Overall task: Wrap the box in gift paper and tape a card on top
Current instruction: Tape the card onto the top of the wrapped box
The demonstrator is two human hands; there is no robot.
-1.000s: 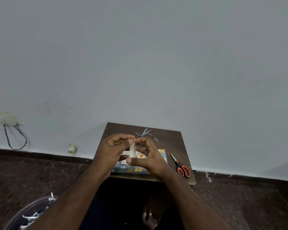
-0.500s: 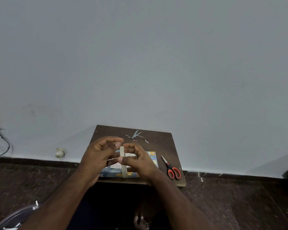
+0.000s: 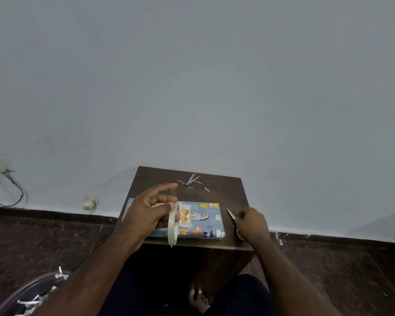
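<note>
On the table, the wrapped box lies, tape is held by the left hand, and scissors, untouched before, are now grasped by the right hand, so cutting seems next.

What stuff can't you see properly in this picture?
Head view, the only one:
- Scissors: handles hidden under the right hand; only the blade tip shows.
- Card on the wrapped box: partly covered by the left hand and tape roll.
- Bin: cut off by the bottom-left edge.
- Scraps on the table: too small to identify.
</note>
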